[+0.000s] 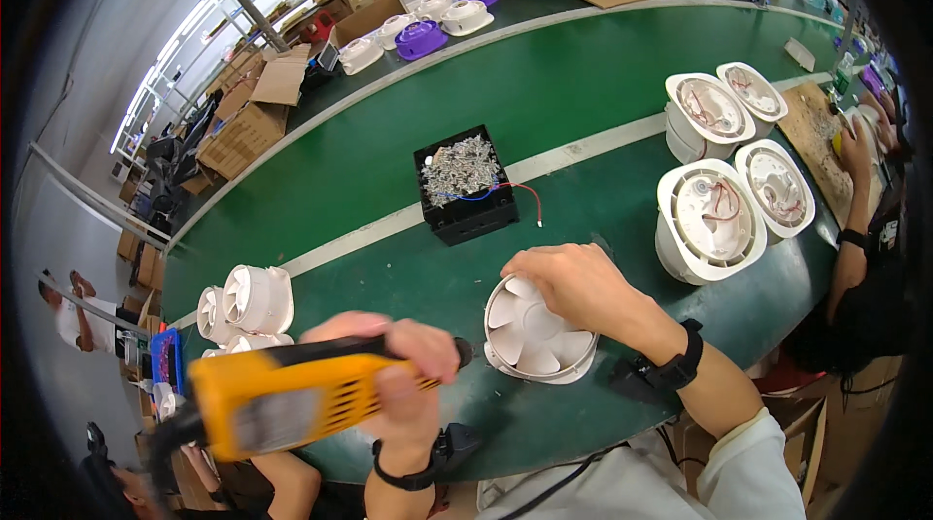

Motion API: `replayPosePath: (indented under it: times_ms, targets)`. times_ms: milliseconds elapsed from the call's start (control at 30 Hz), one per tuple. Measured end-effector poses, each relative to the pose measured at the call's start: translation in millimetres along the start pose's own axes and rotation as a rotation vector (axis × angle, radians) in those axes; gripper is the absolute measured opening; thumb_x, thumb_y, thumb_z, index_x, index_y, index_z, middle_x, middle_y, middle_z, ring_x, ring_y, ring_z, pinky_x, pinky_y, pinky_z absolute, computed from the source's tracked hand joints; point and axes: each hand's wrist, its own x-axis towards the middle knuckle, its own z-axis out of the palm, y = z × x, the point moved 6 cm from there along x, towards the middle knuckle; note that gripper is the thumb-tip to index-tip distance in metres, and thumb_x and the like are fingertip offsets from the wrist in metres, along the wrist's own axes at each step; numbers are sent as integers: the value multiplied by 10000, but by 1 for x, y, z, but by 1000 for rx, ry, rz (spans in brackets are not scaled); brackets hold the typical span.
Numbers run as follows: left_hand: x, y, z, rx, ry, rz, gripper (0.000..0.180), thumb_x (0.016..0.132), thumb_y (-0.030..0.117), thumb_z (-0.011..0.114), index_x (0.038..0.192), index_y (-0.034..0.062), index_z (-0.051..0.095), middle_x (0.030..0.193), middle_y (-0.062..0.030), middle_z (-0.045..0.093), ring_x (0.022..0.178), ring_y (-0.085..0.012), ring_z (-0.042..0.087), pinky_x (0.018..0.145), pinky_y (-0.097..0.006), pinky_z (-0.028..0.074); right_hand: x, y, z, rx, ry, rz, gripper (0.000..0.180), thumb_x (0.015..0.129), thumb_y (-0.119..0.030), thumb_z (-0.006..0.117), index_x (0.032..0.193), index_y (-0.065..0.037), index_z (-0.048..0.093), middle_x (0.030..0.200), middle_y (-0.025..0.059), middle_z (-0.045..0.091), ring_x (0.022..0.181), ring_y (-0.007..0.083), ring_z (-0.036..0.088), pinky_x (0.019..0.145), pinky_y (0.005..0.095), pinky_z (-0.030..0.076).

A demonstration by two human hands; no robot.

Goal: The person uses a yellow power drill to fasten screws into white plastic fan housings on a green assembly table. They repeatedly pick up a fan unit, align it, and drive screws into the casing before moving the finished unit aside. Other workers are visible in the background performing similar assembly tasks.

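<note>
- The fan housing (539, 330) stands on the green worktop (593, 204) in front of the person, its blades (507, 309) facing up; the fingers of the right hand (571, 279) are curled over its far rim.
- The left hand (406, 398) has its fingers wrapped around a yellow power tool (277, 408). If this tool swings to the right, its dark nose (464, 352) could strike the blades or the right fingers, because they are near.
- If the right hand presses unevenly, the housing might tilt or slide.
- The red wire (532, 194) hangs out of the black box (471, 219); a pull on it could perhaps scatter the small metal parts (455, 170).
- Tool and left hand are blurred, so I cannot tell whether the motor runs.
- The tool partly covers the white units (267, 301) at left; the housing's underside is hidden.
</note>
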Motion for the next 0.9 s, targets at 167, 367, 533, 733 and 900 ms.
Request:
replayPosePath:
  times_ms: [167,367,533,733,900]
  targets:
    - [2,2,-15,181,36,-139,475,857,334,651,1077,36,354,570,-63,492,441,-164,462,431,-303,418,-1,-1,-1,-3,-24,48,240,758,-13,530,961,-84,637,896,107,668,793,300,639,645,400,507]
    - [-10,20,-10,81,15,-200,540,838,368,664,1105,42,327,630,-99,514,466,-194,475,445,-321,417,-9,5,-8,-102,41,282,192,813,-56,537,986,-46,620,912,150,662,793,335,641,652,433,510]
    - [-11,21,13,81,-164,-305,631,874,539,519,1203,47,298,689,-89,488,508,-187,514,464,-322,445,3,7,-8,152,68,-157,231,873,-100,508,1059,-5,607,965,168,656,916,342,620,807,417,490]
    - [-19,13,18,65,-139,-146,799,833,653,462,1315,66,216,742,-95,504,542,-195,536,496,-362,480,-10,33,-6,408,136,337,232,897,-55,435,1038,16,606,910,152,652,803,239,608,762,325,454]
    - [-23,7,13,-135,-111,-80,910,799,691,461,1329,14,160,769,-163,569,551,-274,568,518,-402,487,-17,44,-4,531,160,408,238,901,-72,425,1016,16,614,911,192,642,839,307,607,765,370,463]
